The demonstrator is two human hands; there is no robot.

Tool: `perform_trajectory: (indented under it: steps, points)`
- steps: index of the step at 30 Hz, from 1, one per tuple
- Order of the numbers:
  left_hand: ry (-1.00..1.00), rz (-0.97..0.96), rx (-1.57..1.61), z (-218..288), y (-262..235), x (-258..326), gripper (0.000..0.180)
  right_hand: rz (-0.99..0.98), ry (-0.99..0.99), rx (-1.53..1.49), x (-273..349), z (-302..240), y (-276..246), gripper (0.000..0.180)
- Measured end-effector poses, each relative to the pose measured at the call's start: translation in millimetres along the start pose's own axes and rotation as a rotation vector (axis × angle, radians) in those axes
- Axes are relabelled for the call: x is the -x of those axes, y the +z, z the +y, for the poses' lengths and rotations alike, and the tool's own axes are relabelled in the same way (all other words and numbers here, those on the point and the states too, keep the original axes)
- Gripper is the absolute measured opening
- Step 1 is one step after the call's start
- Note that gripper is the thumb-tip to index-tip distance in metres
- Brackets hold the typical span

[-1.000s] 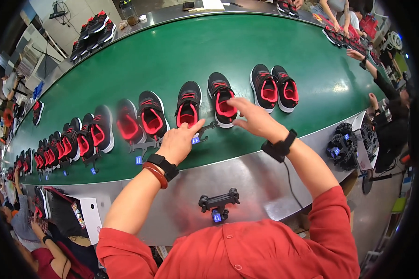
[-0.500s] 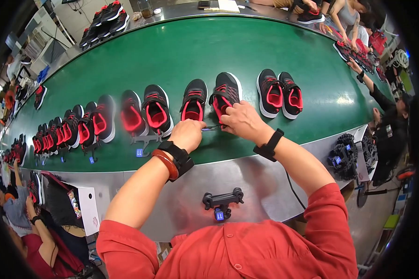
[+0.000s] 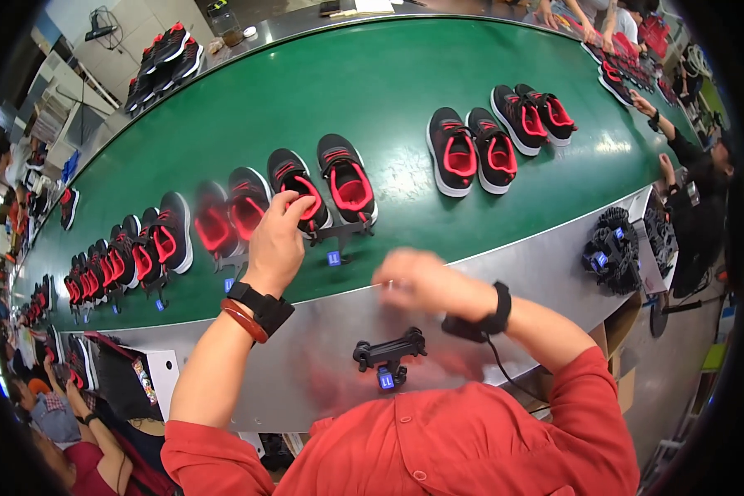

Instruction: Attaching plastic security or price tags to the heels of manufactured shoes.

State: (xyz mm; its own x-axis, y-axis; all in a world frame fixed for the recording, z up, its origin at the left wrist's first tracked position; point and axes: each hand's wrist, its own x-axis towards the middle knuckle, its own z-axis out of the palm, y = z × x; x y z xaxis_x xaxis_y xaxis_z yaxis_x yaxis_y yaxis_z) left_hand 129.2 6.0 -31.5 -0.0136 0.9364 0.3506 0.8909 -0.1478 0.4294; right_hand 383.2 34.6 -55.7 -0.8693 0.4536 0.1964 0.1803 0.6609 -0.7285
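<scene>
A pair of black sneakers with red lining [image 3: 349, 183] stands on the green belt [image 3: 388, 74]. A dark plastic shoe hanger [image 3: 343, 233] with a blue tag spans their heels. My left hand [image 3: 276, 241] is over the heel of the pair's left shoe, thumb and fingers loosely apart and gripping nothing I can see; whether it touches the shoe is unclear. My right hand [image 3: 417, 279], smeared by motion, hangs over the belt's near edge. Below it, on the metal ledge [image 3: 306, 364], lies a stack of black hangers [image 3: 388, 351] with a blue tag.
Two pairs of sneakers [image 3: 471, 157] stand further right, while several tagged pairs [image 3: 132, 252] line the belt's left. A heap of black hangers [image 3: 613, 252] sits at the right edge. More shoes [image 3: 167, 62] are piled at the far left. Co-workers' hands [image 3: 643, 103] show at the right.
My hands have parted: the right drew back toward the ledge, the left shifted left. The pair I was handling now has a hanger across its heels and sits further left. Another pair appears at right.
</scene>
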Motion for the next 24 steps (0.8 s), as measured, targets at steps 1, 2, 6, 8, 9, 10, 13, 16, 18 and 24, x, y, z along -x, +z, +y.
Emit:
perform_trajectory:
  steps: [1, 2, 6, 8, 9, 10, 13, 16, 18, 24]
  points:
    - [0.019, -0.028, 0.035, 8, 3, -7, 0.039, -0.110, -0.064, 0.039, 9, -15, 4, 0.025]
    - [0.049, -0.053, 0.073, 19, 8, -17, 0.038, -0.216, -0.124, 0.087, 18, -30, 6, 0.024]
    - [0.177, -0.047, 0.159, 66, 55, -50, 0.032, -0.328, -0.080, 0.256, 44, -39, 23, 0.024]
    - [0.226, -0.089, 0.182, 89, 81, -65, 0.034, -0.326, -0.061, 0.281, 54, -33, 29, 0.022]
    - [0.245, -0.120, 0.184, 96, 96, -73, 0.037, -0.278, -0.066, 0.251, 57, -30, 32, 0.019]
    - [0.268, -0.128, 0.184, 103, 109, -80, 0.037, -0.230, -0.071, 0.221, 60, -28, 33, 0.016]
    - [0.253, -0.156, 0.157, 113, 139, -98, 0.035, -0.203, -0.030, 0.122, 63, -21, 33, 0.014]
    - [0.281, -0.277, 0.137, 101, 161, -109, 0.026, -0.151, 0.002, -0.048, 65, -13, 29, 0.015]
    - [0.185, -0.326, 0.189, 100, 167, -111, 0.020, -0.099, 0.023, -0.168, 69, -11, 19, 0.016]
    - [0.375, -0.408, 0.270, 98, 155, -99, 0.019, 0.586, 0.727, -0.717, 90, 35, -40, 0.023]
